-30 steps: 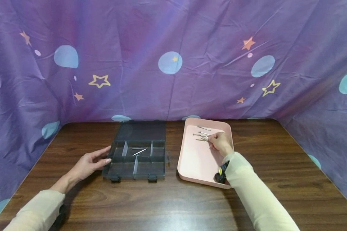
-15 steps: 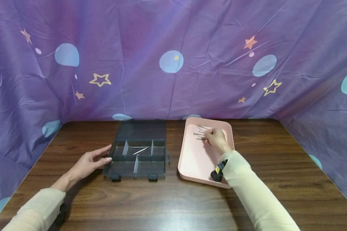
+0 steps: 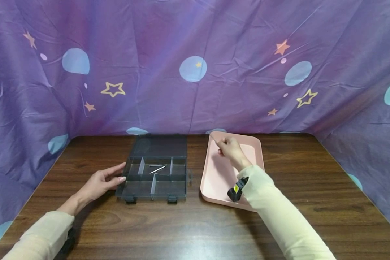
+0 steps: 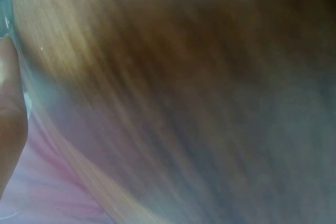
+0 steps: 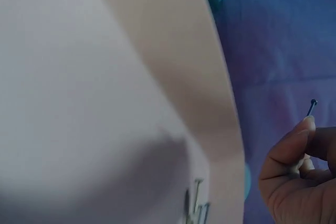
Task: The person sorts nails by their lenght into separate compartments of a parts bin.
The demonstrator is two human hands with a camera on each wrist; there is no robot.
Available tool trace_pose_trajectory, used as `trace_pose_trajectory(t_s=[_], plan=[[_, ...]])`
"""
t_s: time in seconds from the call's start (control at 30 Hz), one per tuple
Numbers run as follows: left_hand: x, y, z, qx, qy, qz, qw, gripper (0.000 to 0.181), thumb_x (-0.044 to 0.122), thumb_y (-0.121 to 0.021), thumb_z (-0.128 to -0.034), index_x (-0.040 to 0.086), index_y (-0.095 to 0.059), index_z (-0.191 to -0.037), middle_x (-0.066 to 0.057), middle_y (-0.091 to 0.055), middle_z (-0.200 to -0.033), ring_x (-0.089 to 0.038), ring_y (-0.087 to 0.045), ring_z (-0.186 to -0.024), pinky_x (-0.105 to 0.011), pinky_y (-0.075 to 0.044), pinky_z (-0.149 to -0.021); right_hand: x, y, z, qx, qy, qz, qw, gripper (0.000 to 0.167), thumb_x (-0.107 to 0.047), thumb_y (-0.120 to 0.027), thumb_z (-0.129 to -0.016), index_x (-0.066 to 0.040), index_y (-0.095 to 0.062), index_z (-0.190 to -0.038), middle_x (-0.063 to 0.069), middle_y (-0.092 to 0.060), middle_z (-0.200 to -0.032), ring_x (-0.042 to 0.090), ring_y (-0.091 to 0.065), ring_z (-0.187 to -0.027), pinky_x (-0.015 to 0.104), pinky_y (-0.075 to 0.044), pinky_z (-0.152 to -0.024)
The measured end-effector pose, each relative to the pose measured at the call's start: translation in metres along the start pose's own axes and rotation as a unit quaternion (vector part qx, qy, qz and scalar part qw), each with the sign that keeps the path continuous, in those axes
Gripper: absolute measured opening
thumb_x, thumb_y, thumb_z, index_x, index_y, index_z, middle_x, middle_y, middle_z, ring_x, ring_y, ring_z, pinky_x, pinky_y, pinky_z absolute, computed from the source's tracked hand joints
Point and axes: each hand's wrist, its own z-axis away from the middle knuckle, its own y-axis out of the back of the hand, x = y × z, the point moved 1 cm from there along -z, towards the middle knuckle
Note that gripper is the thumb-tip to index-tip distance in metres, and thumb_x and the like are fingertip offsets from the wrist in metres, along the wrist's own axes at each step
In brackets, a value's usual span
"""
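Observation:
My right hand [image 3: 231, 150] pinches a nail [image 5: 312, 108] by thumb and fingertips, raised over the far left part of the pink tray [image 3: 211, 180]. In the right wrist view, the nail's head sticks up beyond the fingertips. Several other nails [image 5: 197, 198] lie in the tray; in the head view the hand hides them. My left hand [image 3: 99, 186] rests its extended fingers and thumb against the left side of a dark see-through compartment box [image 3: 169, 187], whose lid [image 3: 159, 146] is folded back. Two nails [image 3: 158, 169] lie in the box's rear middle compartment.
Dividers [image 3: 153, 186] split the box into several compartments, and two latches [image 3: 172, 199] face the front. Box and tray stand side by side on a brown wooden table [image 3: 143, 231]. A purple cloth [image 3: 156, 108] with stars hangs behind.
My right hand has risen from the nails and moved left and away, carrying a nail between its fingertips. The left hand stays against the box.

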Motion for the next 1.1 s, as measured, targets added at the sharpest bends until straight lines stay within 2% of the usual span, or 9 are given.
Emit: trace_pose_trajectory(t_s=[0.23,0.3,0.43,0.6,0.8,0.9,1.1], plan=[[0.000,-0.001,0.000,-0.001,0.000,0.008,1.0000,0.060,0.022,-0.059,-0.0944,-0.001,-0.033,-0.145,-0.032,-0.041,-0.138,0.006,-0.056,-0.094,-0.029,-0.055,-0.078,-0.014,-0.018,0.002,-0.023,0.009,-0.042,0.9988,0.019,-0.005,-0.046,-0.098,-0.002,-0.048,-0.079,-0.003,-0.045,-0.060,0.002,-0.045,-0.051,0.012,-0.041,-0.047],[0.000,0.000,0.000,-0.002,0.001,0.010,0.9999,0.061,0.023,-0.059,-0.0943,0.000,-0.033,-0.145,-0.031,-0.040,-0.139,0.006,-0.056,-0.095,-0.029,-0.055,-0.078,-0.017,-0.023,0.003,-0.027,0.012,-0.051,0.9983,0.017,-0.003,-0.046,-0.097,0.000,-0.049,-0.081,-0.003,-0.045,-0.063,0.002,-0.044,-0.051,0.012,-0.041,-0.047],[-0.001,0.000,-0.001,-0.003,0.003,0.011,0.9999,0.062,0.024,-0.059,-0.0940,0.000,-0.033,-0.145,-0.030,-0.038,-0.141,0.005,-0.056,-0.096,-0.028,-0.055,-0.078,-0.021,-0.035,0.006,-0.032,0.010,-0.062,0.9975,0.011,-0.003,-0.046,-0.097,0.005,-0.053,-0.092,-0.002,-0.044,-0.073,0.002,-0.045,-0.051,0.012,-0.040,-0.047],[-0.001,0.000,0.000,-0.002,0.000,0.004,1.0000,0.061,0.023,-0.059,-0.0942,0.000,-0.033,-0.145,-0.030,-0.037,-0.142,0.005,-0.057,-0.094,-0.027,-0.055,-0.077,-0.023,-0.052,0.007,-0.041,0.011,-0.055,0.9976,0.016,-0.003,-0.047,-0.097,0.010,-0.053,-0.104,-0.001,-0.046,-0.077,0.002,-0.045,-0.050,0.012,-0.040,-0.047],[0.000,0.000,0.000,-0.001,0.005,0.009,0.9999,0.061,0.022,-0.059,-0.0941,-0.001,-0.033,-0.145,-0.030,-0.038,-0.142,0.006,-0.057,-0.093,-0.027,-0.055,-0.078,-0.024,-0.075,0.011,-0.050,0.018,-0.059,0.9969,0.011,0.001,-0.047,-0.094,0.007,-0.055,-0.097,0.000,-0.048,-0.074,0.003,-0.045,-0.048,0.013,-0.039,-0.044],[0.000,0.000,0.000,0.000,0.009,0.008,0.9999,0.062,0.023,-0.059,-0.0941,0.000,-0.033,-0.145,-0.030,-0.039,-0.141,-0.002,-0.059,-0.097,-0.028,-0.055,-0.078,-0.023,-0.085,0.013,-0.058,0.025,-0.049,0.9968,0.010,0.002,-0.048,-0.092,0.007,-0.056,-0.095,0.001,-0.049,-0.071,0.003,-0.045,-0.047,0.014,-0.039,-0.044],[0.000,0.000,0.000,0.000,0.012,-0.002,0.9999,0.062,0.026,-0.058,-0.0946,0.000,-0.032,-0.145,-0.031,-0.039,-0.140,-0.029,-0.059,-0.107,-0.029,-0.055,-0.079,-0.021,-0.100,0.018,-0.066,0.038,-0.029,0.9967,0.011,0.001,-0.052,-0.091,0.009,-0.058,-0.093,0.003,-0.050,-0.066,0.003,-0.045,-0.045,0.014,-0.039,-0.042]])
